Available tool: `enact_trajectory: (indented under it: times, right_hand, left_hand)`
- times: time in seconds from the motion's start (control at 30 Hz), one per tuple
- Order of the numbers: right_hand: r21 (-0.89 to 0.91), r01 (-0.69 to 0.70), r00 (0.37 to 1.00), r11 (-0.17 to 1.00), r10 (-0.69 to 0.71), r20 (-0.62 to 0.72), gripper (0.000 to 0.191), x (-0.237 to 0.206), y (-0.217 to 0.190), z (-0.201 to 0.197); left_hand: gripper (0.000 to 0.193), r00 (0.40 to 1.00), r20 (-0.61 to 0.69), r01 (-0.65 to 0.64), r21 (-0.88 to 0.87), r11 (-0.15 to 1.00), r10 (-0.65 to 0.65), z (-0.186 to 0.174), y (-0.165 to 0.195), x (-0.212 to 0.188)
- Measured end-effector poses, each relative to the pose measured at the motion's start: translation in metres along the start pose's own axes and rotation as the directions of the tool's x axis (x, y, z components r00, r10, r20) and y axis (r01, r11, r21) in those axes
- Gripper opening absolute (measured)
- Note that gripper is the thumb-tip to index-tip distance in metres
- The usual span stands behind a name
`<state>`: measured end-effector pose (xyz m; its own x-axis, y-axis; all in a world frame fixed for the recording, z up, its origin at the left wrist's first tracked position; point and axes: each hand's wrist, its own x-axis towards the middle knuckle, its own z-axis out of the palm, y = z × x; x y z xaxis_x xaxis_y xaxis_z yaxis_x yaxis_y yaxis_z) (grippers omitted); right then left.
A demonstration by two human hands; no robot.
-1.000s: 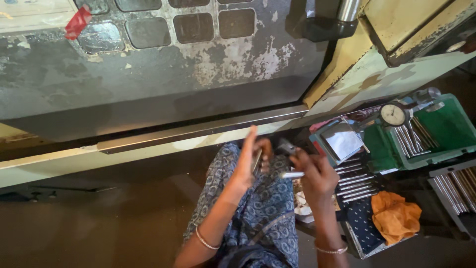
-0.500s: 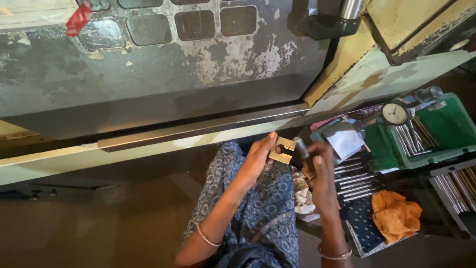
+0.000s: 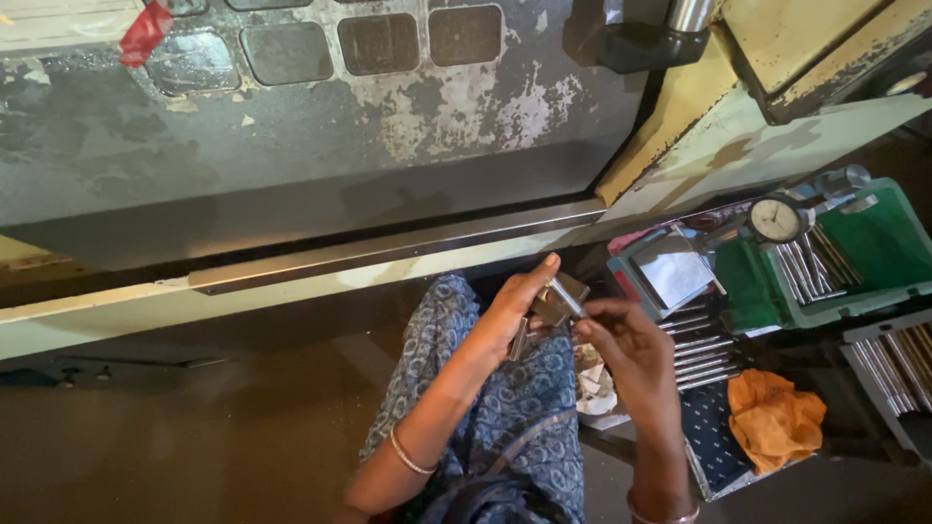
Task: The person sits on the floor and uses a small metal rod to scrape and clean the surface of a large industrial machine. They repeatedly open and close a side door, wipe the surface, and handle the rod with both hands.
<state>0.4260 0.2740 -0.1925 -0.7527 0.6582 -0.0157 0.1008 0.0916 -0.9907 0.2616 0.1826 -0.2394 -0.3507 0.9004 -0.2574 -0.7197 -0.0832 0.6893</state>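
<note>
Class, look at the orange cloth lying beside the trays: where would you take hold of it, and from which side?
Pinch the orange cloth at a raised fold near its middle, coming straight down from above. It lies crumpled in a loose heap, so the folds stand up for fingers to catch, and the green tray and metal rods crowd its sides.

Both forearms reach forward, bent at the elbow. The left hand (image 3: 510,315) grips with fingers curled. The right hand (image 3: 621,340) pinches just beside it.

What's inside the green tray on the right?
The green tray holds a row of thin metal rods, with a dial gauge at its left corner. Anything beneath the rods is hidden.
</note>
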Motion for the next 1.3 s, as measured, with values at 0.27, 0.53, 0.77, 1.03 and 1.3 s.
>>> enact_trajectory:
  times: [0.27, 0.53, 0.77, 1.03, 1.3]
  right_hand:
    - [0.091, -0.069, 0.986, 0.993, 0.054, 0.158, 0.021, 0.009, 0.024, -0.010]
    - [0.002, -0.041, 0.973, 0.999, 0.040, 0.228, 0.018, 0.010, 0.031, -0.008]
    - [0.039, -0.049, 0.992, 0.998, 0.044, 0.120, 0.027, 0.006, 0.025, -0.005]
    - [-0.111, 0.019, 1.000, 0.994, -0.016, 0.026, 0.029, 0.007, 0.036, 0.007]
    - [-0.223, 0.035, 0.964, 0.974, -0.091, -0.249, 0.024, 0.016, 0.012, -0.007]
  left_hand:
    - [0.058, 0.992, 0.110, -0.080, 0.149, 0.986, 0.064, -0.005, 0.000, 0.006]
    - [0.056, 0.997, 0.050, -0.073, 0.170, 0.983, 0.065, -0.005, -0.003, 0.007]
    - [0.046, 0.969, -0.014, -0.236, 0.261, 0.936, 0.248, 0.014, -0.009, 0.005]
    - [0.044, 0.971, -0.067, -0.211, 0.198, 0.957, 0.228, 0.008, -0.023, 0.015]
    - [0.047, 0.925, -0.253, -0.247, 0.168, 0.954, 0.284, -0.028, -0.040, 0.034]
